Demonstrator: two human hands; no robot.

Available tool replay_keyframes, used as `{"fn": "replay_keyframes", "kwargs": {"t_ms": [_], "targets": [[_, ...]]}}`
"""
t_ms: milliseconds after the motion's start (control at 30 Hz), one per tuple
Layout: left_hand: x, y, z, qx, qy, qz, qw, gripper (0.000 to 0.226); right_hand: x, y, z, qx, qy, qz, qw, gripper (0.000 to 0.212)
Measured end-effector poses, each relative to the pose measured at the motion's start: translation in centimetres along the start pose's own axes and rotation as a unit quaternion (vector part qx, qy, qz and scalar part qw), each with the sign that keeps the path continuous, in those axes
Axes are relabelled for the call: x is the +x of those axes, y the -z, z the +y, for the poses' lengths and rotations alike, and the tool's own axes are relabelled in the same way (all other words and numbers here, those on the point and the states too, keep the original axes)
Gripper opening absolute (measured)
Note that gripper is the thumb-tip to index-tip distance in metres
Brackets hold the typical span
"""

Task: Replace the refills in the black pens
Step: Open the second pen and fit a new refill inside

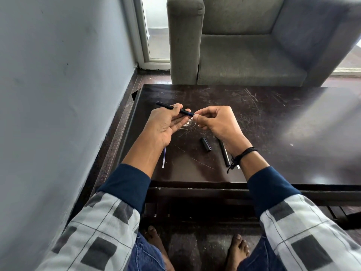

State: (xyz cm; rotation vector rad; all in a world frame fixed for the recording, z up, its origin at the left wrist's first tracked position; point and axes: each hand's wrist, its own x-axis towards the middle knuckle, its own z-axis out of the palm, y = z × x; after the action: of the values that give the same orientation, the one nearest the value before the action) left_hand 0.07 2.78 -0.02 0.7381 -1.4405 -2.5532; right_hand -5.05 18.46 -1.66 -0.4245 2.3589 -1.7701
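Two slim black plastic pens: one [169,107] gripped in the left hand [166,124] above the dark scratched wooden table [273,118], right hand [216,122] pinching its near tip; the second [224,153] lies by the right wrist. One clear thin refill tube [163,159] under the left wrist, one short black cap [205,144] between. No readable writing.

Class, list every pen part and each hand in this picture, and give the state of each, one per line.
Black pen: held in the air, uncapped.
Left hand: gripping the pen's barrel.
Right hand: fingertips pinched at the pen's tip.
Pen cap: off, lying on the table.
Second black pen: lying flat.
Loose refill: lying flat.
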Motion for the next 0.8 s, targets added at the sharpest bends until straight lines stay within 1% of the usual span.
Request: {"fn": "replay_keyframes", "kwargs": {"t_ms": [100, 367, 500, 633, 733, 800], "targets": [[-0.03, 0.02, 0.08, -0.002, -0.001, 0.001, 1.0, 0.014, 0.15, 0.04, 0.15, 0.003, -0.001, 0.003, 1.0, 0.018], [0.06, 0.06, -0.04, 0.003, -0.003, 0.001, 1.0, 0.012, 0.01, 0.0, 0.04, 0.005, -0.005, 0.003, 1.0, 0.007], [0.08, 0.01, 0.02, 0.0, -0.004, 0.002, 1.0, 0.01, 0.06, -0.01, 0.05, 0.01, -0.005, 0.009, 1.0, 0.013], [0.12, -0.09, -0.06, 0.003, -0.002, 0.002, 1.0, 0.008, 0.1, -0.17, 0.06, 0.006, -0.012, 0.011, 1.0, 0.01], [0.15, -0.04, -0.04, 0.003, -0.006, 0.003, 1.0, 0.007, -0.1, -0.27, 0.03, 0.004, -0.016, 0.012, 1.0, 0.017], [0.15, 0.0, -0.01, 0.002, -0.006, 0.003, 1.0, 0.006, -0.13, -0.23, -0.06, 0.014, -0.02, 0.011, 1.0, 0.017]]}}
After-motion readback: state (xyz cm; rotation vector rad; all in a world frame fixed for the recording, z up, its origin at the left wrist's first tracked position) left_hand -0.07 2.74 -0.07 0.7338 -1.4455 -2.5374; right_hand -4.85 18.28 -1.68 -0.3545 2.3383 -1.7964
